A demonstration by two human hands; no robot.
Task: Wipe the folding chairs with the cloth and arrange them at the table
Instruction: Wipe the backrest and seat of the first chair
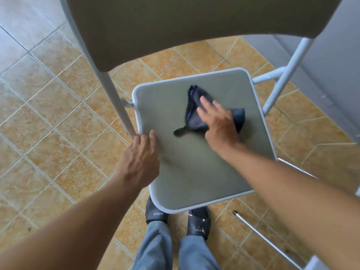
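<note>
A folding chair stands unfolded right in front of me, with a grey-green seat (187,168), a white metal frame and a dark backrest (175,26) across the top of the view. A dark blue cloth (192,114) lies crumpled on the seat's far half. My right hand (218,121) presses flat on the cloth with its fingers spread, blurred by motion. My left hand (140,156) grips the seat's left edge, thumb on top and fingers curled under the rim.
The floor is orange and beige tile (58,152). A metal pole (266,240) lies on it at the lower right. A grey wall (331,65) runs along the right. My feet in black slippers (155,213) stand just under the seat's near edge.
</note>
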